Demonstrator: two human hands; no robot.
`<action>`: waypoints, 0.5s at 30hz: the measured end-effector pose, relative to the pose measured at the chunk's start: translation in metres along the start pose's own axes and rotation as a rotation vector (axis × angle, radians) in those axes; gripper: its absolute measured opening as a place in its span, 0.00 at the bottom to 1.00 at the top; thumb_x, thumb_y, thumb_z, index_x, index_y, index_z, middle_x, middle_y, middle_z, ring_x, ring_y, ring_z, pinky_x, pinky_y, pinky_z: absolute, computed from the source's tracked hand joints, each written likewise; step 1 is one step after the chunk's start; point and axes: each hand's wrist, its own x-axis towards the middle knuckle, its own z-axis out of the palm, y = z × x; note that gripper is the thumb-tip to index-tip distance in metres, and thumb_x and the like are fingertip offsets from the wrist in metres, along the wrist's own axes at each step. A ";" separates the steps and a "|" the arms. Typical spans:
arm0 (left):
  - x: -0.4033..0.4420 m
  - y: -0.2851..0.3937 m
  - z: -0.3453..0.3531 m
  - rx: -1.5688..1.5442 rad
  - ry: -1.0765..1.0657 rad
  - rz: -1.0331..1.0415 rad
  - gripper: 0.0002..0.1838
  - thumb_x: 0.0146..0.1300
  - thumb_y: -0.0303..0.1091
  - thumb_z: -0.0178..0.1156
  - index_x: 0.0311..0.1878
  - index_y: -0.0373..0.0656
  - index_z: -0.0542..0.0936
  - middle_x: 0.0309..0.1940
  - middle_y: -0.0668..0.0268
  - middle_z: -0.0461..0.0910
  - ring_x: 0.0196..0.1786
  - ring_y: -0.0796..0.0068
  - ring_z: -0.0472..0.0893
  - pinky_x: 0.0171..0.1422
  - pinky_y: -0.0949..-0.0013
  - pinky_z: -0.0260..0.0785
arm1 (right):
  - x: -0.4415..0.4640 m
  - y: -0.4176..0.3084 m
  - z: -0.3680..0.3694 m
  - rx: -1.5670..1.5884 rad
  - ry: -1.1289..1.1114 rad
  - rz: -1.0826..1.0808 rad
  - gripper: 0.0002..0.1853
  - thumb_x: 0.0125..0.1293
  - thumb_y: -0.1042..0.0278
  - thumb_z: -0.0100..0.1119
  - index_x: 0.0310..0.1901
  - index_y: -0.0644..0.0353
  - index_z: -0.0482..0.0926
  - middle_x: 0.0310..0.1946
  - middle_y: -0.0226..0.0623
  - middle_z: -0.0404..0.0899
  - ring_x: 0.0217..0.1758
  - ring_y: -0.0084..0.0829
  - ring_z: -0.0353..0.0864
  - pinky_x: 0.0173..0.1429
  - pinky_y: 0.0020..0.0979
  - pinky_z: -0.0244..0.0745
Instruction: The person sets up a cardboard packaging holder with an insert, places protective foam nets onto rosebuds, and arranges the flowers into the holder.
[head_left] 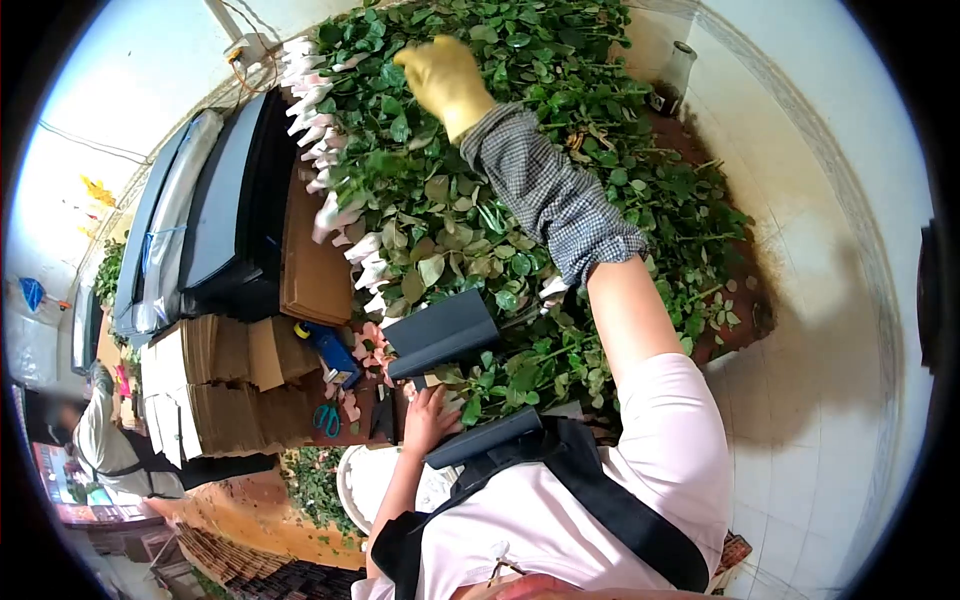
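Note:
My right hand (445, 82), in a yellow glove below a checked sleeve cover, is over the far part of a big heap of leafy rose stems (530, 190). Its fingers are curled, and what they hold, if anything, is hidden. Pale wrapped rose heads (325, 215) line the left side of the heap. My bare left hand (428, 418) is low beside a dark stand with two slanted boards (445, 335), near the leaves lying between them. The left fingers are bent round something pinkish that I cannot make out.
To the left stand stacks of flat cardboard (220, 390), dark boards (235, 195), a blue-yellow tool (330, 355) and teal scissors (327, 420). Pink petals lie near the stand. A white tub (352, 485) is below. Another person (120, 450) stands at far left; a glass bottle (680, 68) is far right.

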 end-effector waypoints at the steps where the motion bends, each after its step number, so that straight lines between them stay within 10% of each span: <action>1: -0.001 0.000 0.000 -0.003 -0.001 0.001 0.32 0.54 0.41 0.71 0.62 0.39 0.75 0.50 0.57 0.77 0.53 0.53 0.77 0.57 0.56 0.70 | -0.014 0.009 0.019 -0.010 -0.117 0.006 0.11 0.65 0.72 0.62 0.49 0.50 0.83 0.22 0.33 0.81 0.22 0.30 0.78 0.57 0.44 0.78; 10: -0.004 -0.005 0.003 0.037 0.016 0.014 0.32 0.54 0.42 0.71 0.61 0.41 0.76 0.48 0.56 0.77 0.52 0.52 0.77 0.57 0.55 0.70 | -0.120 0.015 0.072 -0.371 -0.705 0.170 0.21 0.63 0.75 0.57 0.58 0.50 0.78 0.43 0.36 0.86 0.50 0.38 0.84 0.60 0.36 0.72; 15: -0.001 -0.002 0.002 0.000 0.016 0.008 0.32 0.54 0.42 0.72 0.61 0.41 0.76 0.48 0.57 0.77 0.51 0.52 0.77 0.57 0.55 0.71 | -0.060 0.049 0.059 -0.247 -0.364 0.215 0.14 0.59 0.69 0.64 0.48 0.52 0.84 0.39 0.39 0.86 0.47 0.39 0.85 0.59 0.43 0.75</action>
